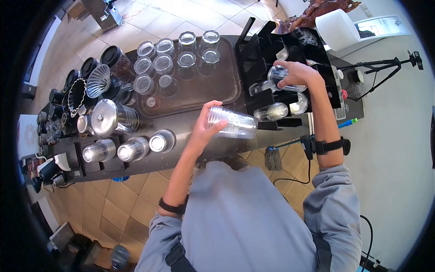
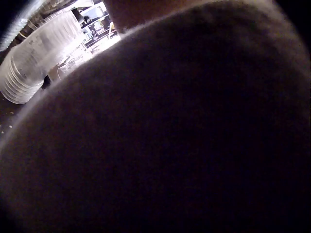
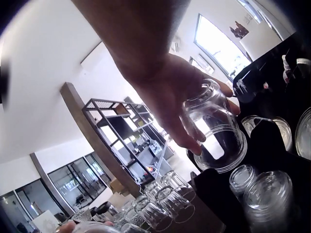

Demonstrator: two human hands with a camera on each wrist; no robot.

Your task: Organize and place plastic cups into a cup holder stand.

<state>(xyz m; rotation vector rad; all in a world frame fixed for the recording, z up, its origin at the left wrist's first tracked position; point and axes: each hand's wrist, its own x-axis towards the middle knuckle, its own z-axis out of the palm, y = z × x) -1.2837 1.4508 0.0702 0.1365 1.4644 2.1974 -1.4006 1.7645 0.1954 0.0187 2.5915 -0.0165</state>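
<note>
My left hand (image 1: 204, 129) grips a stack of clear plastic cups (image 1: 236, 124), tilted with one end toward the black rack. The ribbed cup stack (image 2: 22, 73) also shows at the upper left of the left wrist view, where a dark blurred surface hides most else. Over the black compartment rack (image 1: 260, 63), my right hand (image 1: 298, 75) holds a clear cup (image 3: 218, 124), fingers and thumb around its sides. That cup is bottom up, its wide rim facing down. Other clear cups (image 1: 272, 111) lie in the rack's front slots, close below the right hand.
Several upturned glasses (image 1: 186, 59) stand on a brown tray (image 1: 217, 86) left of the rack. Stacked cups (image 1: 133, 148) sit in holders along the counter's front edge, near a lidded steel pot (image 1: 104, 119). A black stand arm (image 1: 385, 65) reaches in from the right.
</note>
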